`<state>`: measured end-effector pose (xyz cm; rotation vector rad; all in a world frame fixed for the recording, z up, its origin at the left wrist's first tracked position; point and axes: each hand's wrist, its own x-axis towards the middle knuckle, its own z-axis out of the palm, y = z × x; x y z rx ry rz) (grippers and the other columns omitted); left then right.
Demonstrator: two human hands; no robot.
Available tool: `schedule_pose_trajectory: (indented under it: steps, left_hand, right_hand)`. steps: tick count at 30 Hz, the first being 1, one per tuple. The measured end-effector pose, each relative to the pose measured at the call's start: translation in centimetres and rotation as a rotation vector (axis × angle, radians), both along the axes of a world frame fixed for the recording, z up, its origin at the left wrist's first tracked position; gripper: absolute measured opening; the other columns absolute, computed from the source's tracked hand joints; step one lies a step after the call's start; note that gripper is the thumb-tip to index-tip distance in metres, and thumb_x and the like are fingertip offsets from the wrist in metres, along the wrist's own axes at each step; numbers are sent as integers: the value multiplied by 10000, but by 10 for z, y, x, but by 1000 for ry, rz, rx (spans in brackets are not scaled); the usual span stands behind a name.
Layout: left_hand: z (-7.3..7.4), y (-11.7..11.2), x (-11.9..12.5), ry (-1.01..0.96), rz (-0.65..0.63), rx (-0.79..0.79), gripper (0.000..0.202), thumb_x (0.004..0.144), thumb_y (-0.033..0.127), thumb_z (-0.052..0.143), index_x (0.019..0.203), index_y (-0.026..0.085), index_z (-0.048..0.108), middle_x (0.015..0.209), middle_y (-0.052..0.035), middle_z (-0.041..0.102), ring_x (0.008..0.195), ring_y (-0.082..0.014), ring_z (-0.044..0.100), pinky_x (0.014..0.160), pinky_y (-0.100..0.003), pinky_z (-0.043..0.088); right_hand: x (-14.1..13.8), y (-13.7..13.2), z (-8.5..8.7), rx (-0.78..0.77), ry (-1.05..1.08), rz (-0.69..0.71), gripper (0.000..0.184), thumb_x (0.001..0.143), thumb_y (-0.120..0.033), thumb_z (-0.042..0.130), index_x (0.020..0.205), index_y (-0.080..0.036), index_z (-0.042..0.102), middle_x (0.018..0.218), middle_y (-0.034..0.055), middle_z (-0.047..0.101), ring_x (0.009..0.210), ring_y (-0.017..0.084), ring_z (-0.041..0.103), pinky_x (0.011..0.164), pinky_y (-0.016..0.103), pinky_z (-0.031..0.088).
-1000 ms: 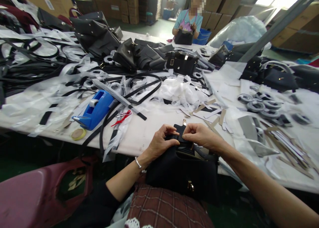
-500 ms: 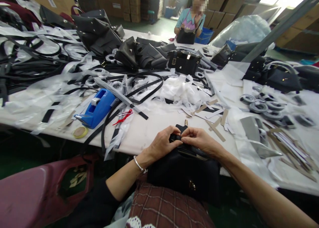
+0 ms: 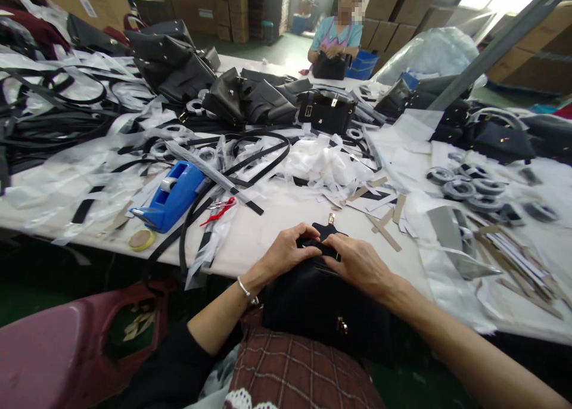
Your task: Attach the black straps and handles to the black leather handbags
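A black handbag (image 3: 313, 304) rests on my lap against the table's front edge, its gold clasp (image 3: 341, 324) facing me. My left hand (image 3: 288, 253) curls its fingers over the bag's black top flap (image 3: 322, 235), thumb pressed on it. My right hand (image 3: 357, 263) lies on the top of the bag just right of the flap, fingers bent and pressing down on it. A small gold tab (image 3: 331, 219) sticks up from the flap's far end.
A blue tape dispenser (image 3: 172, 195), a tape roll (image 3: 142, 239) and red scissors (image 3: 218, 211) lie left on the white table (image 3: 268, 230). Black straps, plastic wrap, card strips and finished black bags (image 3: 325, 111) cover the rest. A person in a teal shirt (image 3: 336, 36) works at the far end.
Both hands have lowered from pinching the flap up to pressing it down on the bag's top. My right hand has flattened over the bag.
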<state>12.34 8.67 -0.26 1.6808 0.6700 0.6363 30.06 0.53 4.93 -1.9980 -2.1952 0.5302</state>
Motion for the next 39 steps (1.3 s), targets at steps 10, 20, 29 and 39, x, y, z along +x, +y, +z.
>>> schedule_pose_trajectory:
  steps: [10, 20, 29, 39]
  left_hand:
    - [-3, 9, -9, 55, -36, 9, 273, 782, 198, 691, 1056, 206, 697, 1052, -17, 731, 987, -191, 665, 908, -297, 497]
    - [-12, 7, -10, 1, 25, -8, 239, 772, 265, 743, 1000, 196, 721, 952, -18, 748, 885, -180, 681, 842, -283, 514]
    - [-13, 0, -4, -57, 56, 143, 164, 797, 249, 730, 951, 192, 724, 916, -13, 745, 855, -165, 679, 825, -263, 520]
    - [-17, -2, -3, -66, 92, 37, 203, 791, 276, 741, 970, 181, 732, 926, -22, 753, 848, -171, 684, 826, -271, 525]
  right_hand:
    - [2, 1, -2, 65, 270, -65, 156, 833, -243, 686, 982, -199, 699, 919, 38, 696, 835, 192, 646, 783, 307, 481]
    - [-2, -2, -6, 182, 318, -65, 122, 897, -240, 599, 943, -206, 707, 866, 45, 683, 795, 184, 642, 749, 300, 486]
    - [-3, 2, 1, 132, 251, -125, 121, 868, -238, 605, 771, -208, 671, 761, 7, 648, 692, 156, 591, 669, 271, 429]
    - [-4, 5, -17, 185, 479, -107, 89, 864, -239, 617, 801, -190, 656, 752, 8, 637, 684, 145, 569, 650, 264, 421]
